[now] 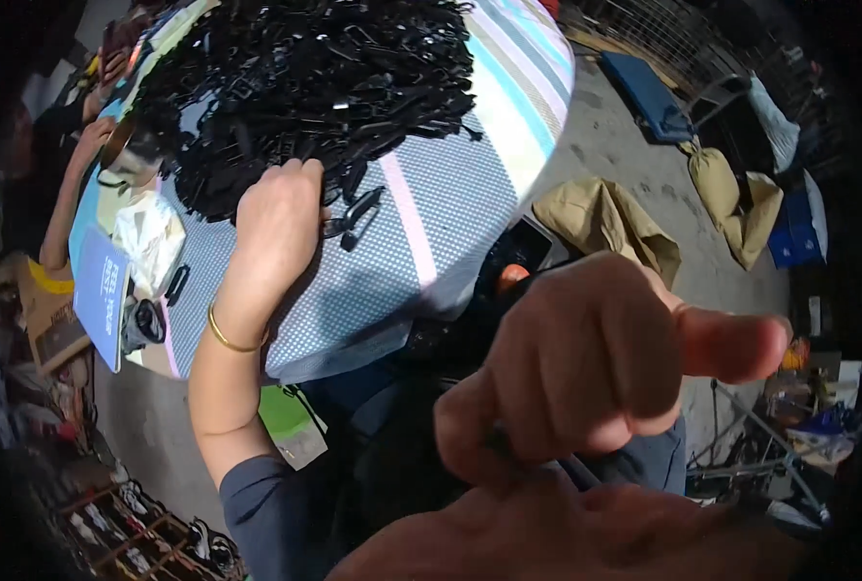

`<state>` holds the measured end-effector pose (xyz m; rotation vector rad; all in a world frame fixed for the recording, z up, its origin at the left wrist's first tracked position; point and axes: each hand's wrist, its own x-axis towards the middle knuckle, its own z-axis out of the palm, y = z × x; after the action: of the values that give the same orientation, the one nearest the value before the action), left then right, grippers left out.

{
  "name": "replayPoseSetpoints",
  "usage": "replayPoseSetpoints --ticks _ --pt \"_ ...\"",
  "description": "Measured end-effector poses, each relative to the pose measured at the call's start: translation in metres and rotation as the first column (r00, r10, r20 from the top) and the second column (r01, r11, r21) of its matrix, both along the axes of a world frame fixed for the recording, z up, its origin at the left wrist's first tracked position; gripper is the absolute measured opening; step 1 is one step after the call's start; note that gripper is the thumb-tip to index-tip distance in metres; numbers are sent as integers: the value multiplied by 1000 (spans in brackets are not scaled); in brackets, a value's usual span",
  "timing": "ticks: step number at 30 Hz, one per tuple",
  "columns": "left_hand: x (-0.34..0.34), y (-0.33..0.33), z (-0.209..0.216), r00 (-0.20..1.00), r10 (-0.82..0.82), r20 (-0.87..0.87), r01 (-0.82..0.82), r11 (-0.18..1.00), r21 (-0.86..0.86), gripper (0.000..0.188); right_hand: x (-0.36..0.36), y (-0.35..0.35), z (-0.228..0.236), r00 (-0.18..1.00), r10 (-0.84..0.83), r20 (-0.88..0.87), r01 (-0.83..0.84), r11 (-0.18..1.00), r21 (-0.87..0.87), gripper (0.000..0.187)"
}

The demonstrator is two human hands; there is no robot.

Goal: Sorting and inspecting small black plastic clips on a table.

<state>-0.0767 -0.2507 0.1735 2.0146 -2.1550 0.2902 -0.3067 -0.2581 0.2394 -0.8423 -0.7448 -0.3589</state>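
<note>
A wide heap of small black plastic clips and strap pieces point(295, 87) covers the far part of the table. At the heap's near edge is my left hand point(281, 213), its fingers curled down into the black pieces. What those fingers hold is hidden. Just right of it, a few loose black clips point(358, 215) lie on the cloth. My right hand point(586, 363) is raised close in front of me, away from the table. Its fingers are curled in and the thumb points out to the right; nothing shows in it.
A striped, patterned cloth covers the table point(450, 194). On its left are a blue booklet point(100, 295), a clear plastic bag point(148, 232) and another person's hand point(94, 140). Brown sacking point(610, 223) lies right of the table. A folding metal stand point(789, 455) is at lower right.
</note>
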Motion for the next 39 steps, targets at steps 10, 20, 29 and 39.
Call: replayPoseSetpoints --ticks 10,20,29,39 --pt "-7 -10 -9 994 -71 -85 67 997 -44 14 -3 26 11 974 -159 -161 216 863 456 60" --pt "19 -16 18 821 -109 -560 24 987 -158 16 39 -70 -51 365 -838 406 580 -136 -803 19" --pt "4 -5 29 408 147 -901 370 876 310 18 54 -99 -109 306 -784 540 325 -448 -833 30" --pt "-35 -10 -38 177 108 -978 504 844 184 30 10 -113 -85 284 -886 367 209 -316 -925 31"
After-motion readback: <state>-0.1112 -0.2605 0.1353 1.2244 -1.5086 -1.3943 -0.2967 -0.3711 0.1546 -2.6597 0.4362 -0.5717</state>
